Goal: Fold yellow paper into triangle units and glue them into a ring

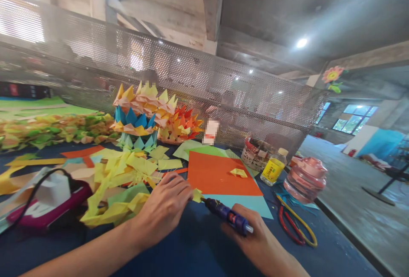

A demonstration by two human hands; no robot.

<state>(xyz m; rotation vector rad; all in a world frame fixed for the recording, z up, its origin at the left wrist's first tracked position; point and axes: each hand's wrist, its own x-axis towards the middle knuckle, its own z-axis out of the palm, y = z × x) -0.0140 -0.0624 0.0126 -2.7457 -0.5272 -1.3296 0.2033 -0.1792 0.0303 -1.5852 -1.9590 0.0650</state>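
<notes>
Between the fingertips of my left hand (171, 202) is a small yellow paper piece (197, 195). My right hand (249, 230) is wrapped round a dark blue glue gun (227, 215), whose tip points left and touches or nearly touches that piece. Behind the hands, an orange sheet (217, 172) lies over a light blue sheet (255, 204), with a folded yellow paper (238, 173) on top. Left of my left hand lies a loose heap of yellow paper strips (118, 174).
Folded-paper crowns (137, 119) stand at the back. A magenta power strip (51, 209) with a plug is at left. To the right are a yellow-labelled bottle (272, 168), a pink jug (306, 179) and red-and-yellow-handled scissors (297, 223). A mesh screen (262, 93) stands behind.
</notes>
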